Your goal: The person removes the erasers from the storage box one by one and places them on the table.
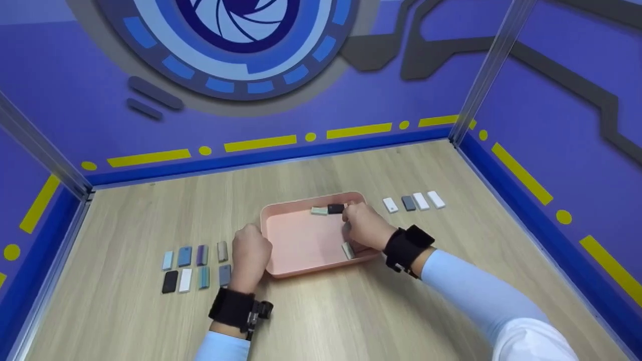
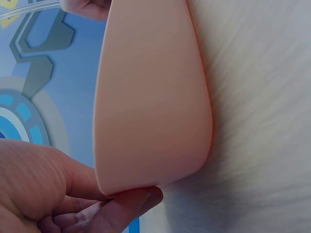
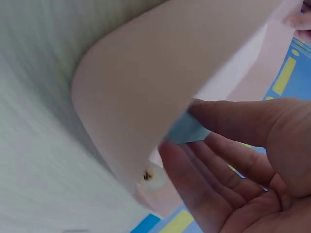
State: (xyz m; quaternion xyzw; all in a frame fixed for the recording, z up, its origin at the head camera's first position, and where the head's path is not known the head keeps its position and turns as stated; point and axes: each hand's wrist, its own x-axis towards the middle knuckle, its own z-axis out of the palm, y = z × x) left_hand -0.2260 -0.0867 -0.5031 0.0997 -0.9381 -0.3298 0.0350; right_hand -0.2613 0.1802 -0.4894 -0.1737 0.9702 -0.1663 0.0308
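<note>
Block point(image 3: 187, 130), seemingly bluish, pinched in right hand point(image 1: 368, 225), near tray point(image 1: 301, 245)

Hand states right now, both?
Left hand: closed, gripping the pink tray at its left end.
Right hand: closed, pinching a light-blue block.

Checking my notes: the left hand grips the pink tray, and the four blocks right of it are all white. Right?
Not all: the head view shows one grey block and three white blocks; the left hand does grip the pink tray.
</note>
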